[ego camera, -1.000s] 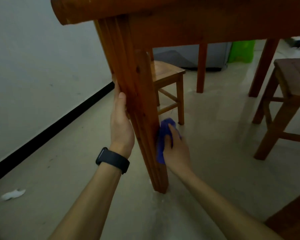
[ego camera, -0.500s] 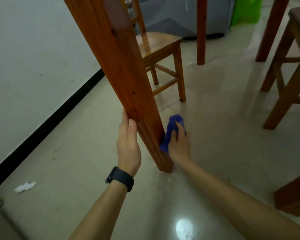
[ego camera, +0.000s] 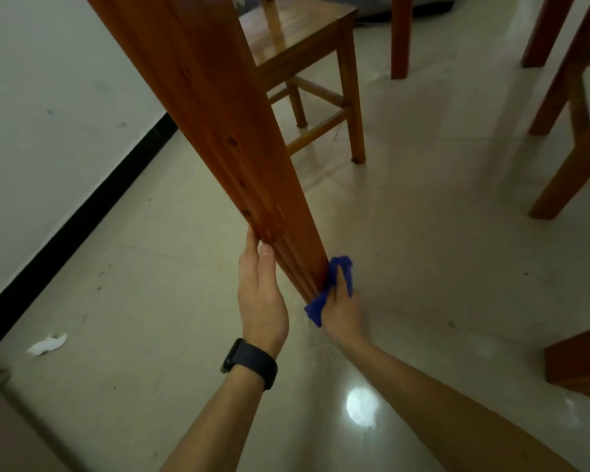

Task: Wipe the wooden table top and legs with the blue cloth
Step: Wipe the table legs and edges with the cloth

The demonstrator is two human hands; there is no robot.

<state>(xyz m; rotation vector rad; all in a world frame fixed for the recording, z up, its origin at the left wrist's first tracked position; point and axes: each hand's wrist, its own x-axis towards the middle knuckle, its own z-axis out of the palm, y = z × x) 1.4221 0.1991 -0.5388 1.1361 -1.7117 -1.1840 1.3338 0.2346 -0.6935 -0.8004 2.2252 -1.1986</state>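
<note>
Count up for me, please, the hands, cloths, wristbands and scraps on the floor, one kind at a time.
Hands: 2, left hand and right hand
Cloths: 1, blue cloth
Wristbands: 1, black wristband
Floor scraps: 1, white scrap
Total: 5

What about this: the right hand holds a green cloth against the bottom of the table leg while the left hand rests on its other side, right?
No, the head view shows the cloth is blue, not green. The right hand does hold it against the bottom of the table leg while the left hand rests on its other side.
</note>
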